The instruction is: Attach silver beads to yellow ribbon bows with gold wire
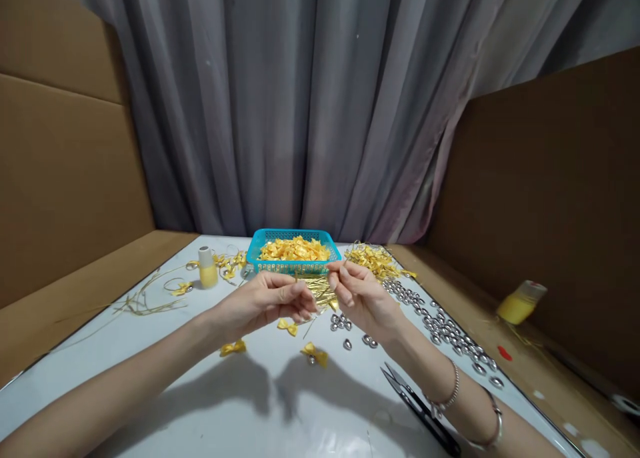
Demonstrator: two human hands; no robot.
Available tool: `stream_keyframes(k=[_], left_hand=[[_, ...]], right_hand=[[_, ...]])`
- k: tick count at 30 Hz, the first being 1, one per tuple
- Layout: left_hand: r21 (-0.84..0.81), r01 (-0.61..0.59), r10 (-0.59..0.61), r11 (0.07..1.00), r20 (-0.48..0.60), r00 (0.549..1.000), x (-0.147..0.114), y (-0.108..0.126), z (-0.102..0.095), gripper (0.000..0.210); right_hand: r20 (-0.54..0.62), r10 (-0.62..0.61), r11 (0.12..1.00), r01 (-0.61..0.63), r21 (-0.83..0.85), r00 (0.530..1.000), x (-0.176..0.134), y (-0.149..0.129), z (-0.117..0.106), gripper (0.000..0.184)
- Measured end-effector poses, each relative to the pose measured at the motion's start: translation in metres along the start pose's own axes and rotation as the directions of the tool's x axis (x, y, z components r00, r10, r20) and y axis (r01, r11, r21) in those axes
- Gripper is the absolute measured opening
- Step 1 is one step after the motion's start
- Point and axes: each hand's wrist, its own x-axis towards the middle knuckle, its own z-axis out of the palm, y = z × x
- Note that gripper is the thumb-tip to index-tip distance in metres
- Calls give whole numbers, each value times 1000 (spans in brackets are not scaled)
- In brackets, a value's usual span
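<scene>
My left hand (280,298) is raised over the middle of the table with thumb and forefinger pinched. A short end of gold cord (296,275) pokes up from that pinch. Level with it, my right hand (361,294) pinches a thin gold strand too; the fingers hide most of it, and whether both ends belong to one cord I cannot tell. Behind and between the hands lies a bundle of gold cords (319,287). Below them are yellow ribbon bows (287,327), one with a silver oval piece (312,360) against it.
A turquoise basket (254,253) of yellow bows stands at the back. Finished-looking bows on cords (375,261) are heaped right of it. Silver oval pieces (453,335) spread along the right edge. Black thread snips (420,408) lie front right; a yellow glue bottle (207,269) stands left.
</scene>
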Motion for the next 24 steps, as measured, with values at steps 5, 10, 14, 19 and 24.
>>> stream_keyframes(k=[5,10,14,19,24], left_hand=[[154,46,-57,987,64,996,-6,7,4,22],[408,124,-181,905,106,978,-14,16,7,13],[389,173,-264,905,193,945,-16,18,7,12],[436,214,-357,874,277,892,-17,20,7,13],[472,271,-417,839,237,878,-15,18,2,7]], right_hand=[[104,98,995,-94,-42,990,-8,-9,9,18],[275,417,897,-344,-277,866,-17,-24,10,12],[295,562,809,-439,-391,772,-19,-23,7,9],[288,637,744,-473,-471,715,-18,-17,7,8],[252,670,695,-472,-542,698,-18,-18,6,4]])
